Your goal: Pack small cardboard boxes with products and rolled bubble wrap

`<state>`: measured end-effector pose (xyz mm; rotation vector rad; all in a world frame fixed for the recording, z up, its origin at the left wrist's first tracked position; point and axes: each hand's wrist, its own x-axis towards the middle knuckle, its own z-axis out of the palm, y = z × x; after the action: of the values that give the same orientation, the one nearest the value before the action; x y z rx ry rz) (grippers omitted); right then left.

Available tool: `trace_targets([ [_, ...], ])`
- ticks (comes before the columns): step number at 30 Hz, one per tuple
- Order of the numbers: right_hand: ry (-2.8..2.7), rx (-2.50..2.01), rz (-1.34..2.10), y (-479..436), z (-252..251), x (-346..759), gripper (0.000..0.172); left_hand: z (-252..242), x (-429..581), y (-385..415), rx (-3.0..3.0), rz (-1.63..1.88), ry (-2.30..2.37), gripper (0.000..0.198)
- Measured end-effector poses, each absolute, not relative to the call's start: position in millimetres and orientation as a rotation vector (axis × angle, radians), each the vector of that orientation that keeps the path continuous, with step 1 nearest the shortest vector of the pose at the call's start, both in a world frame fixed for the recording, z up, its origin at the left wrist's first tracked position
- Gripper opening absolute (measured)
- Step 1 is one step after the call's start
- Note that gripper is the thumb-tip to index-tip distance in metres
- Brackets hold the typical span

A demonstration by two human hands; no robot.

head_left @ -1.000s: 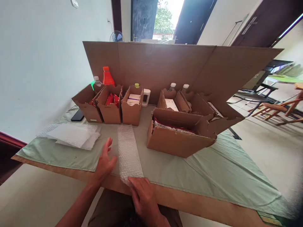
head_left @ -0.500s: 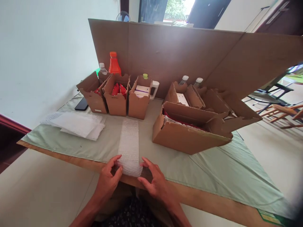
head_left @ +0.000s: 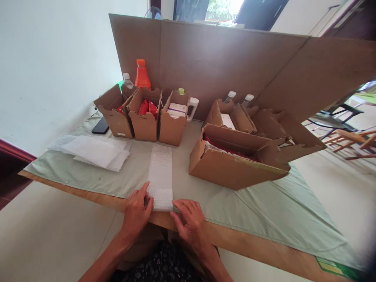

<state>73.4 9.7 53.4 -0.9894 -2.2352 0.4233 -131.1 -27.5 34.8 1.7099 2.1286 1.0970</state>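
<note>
A long strip of bubble wrap point(head_left: 160, 168) lies lengthwise on the cloth, its near end at the table's front edge. That near end looks doubled over into a flat flap. At the strip's left edge rests my left hand point(head_left: 137, 205), index finger stretched forward and thumb by the near corner, with a gap between them. My right hand point(head_left: 190, 219) is at the opposite edge, fingertips touching the wrap and thumb apart from the fingers. Both hands are open. More bubble wrap sheets point(head_left: 94, 152) are stacked to the left.
Cardboard bins point(head_left: 143, 127) with red packets and white boxes stand behind the strip. A larger cardboard box point(head_left: 235, 172) sits to the right. Behind are an orange bottle point(head_left: 142, 76), a white-handled container point(head_left: 192, 109) and a cardboard panel point(head_left: 205, 58). A phone point(head_left: 100, 126) lies at left.
The strip's near end, raised and curled before, now lies flat with its edge drawn back from the table front. My hands have shifted slightly, lying lower along its sides.
</note>
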Motion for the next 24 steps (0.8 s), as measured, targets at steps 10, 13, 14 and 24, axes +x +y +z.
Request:
trace_targets([
  [10,-2.462,-0.830,0.499,23,55,52,0.030,39,-139,-43,1.943,1.168,2.079,0.047],
  [13,-2.421,-0.829,0.586,24,59,53,0.031,46,-143,-55,2.139,1.098,1.880,0.050],
  [14,-2.403,-0.844,0.627,23,61,53,0.031,47,-144,-58,2.168,1.080,1.832,0.048],
  [24,-2.144,-0.990,0.492,17,65,64,0.024,44,-142,-47,1.868,1.019,1.938,0.035],
])
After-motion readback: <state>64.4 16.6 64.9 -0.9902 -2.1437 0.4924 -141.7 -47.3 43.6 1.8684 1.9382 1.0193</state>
